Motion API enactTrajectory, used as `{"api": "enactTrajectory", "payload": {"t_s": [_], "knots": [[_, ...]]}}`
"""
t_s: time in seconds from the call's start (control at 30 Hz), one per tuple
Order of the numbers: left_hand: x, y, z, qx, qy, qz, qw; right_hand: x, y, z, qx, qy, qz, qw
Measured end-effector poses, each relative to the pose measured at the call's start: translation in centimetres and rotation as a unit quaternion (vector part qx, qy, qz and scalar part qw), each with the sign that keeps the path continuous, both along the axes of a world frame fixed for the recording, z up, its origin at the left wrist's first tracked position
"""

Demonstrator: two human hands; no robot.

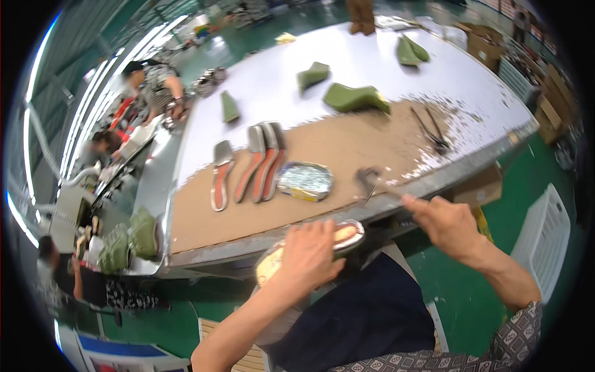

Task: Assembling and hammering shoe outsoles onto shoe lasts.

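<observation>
Over my lap, at the table's near edge, my left hand (308, 254) is closed round an upturned shoe (348, 232) with a pale sole side facing up. My right hand (447, 228) grips the thin handle of a hammer (367, 180), whose dark head is smeared by motion over the table edge, apart from the shoe. Just beyond the shoe stands an oval tin (305, 181) of small silvery pieces, too fine to name. Several orange and grey insoles (254, 164) lie left of the tin. A pair of pincers (432, 131) rests farther right.
Green shoe uppers (354, 98) lie across the white table (266, 80), partly covered by brown board (204, 232) with scattered scraps. Green shoes (142, 234) stand at left, near other people (155, 87) working. A white plastic chair (545, 245) stands at right.
</observation>
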State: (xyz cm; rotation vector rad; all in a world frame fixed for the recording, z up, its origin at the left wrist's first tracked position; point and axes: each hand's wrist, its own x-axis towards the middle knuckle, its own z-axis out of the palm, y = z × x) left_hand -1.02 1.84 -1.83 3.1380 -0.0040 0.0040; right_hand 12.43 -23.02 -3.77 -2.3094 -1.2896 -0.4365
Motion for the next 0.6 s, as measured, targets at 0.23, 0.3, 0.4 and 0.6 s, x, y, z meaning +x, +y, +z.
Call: {"api": "enactTrajectory", "payload": {"t_s": [0.23,0.3,0.4,0.6], "knots": [[0.2,2.2,5.8,-0.193,-0.034,0.085,0.977,8.9,-2.0,-5.4,-0.109,-0.056,-0.173,0.977],[-1.4,6.6,7.0,-0.312,-0.187,0.171,0.916,9.4,-2.3,-6.2,-0.075,-0.072,-0.168,0.980],[-4.7,15.7,7.0,-0.430,-0.431,0.225,0.761,9.5,-2.3,-6.5,-0.040,-0.078,-0.178,0.980],[-15.9,30.0,-6.2,-0.206,-0.547,0.461,0.668,9.7,1.1,-4.1,0.043,-0.074,-0.126,0.988]]}}
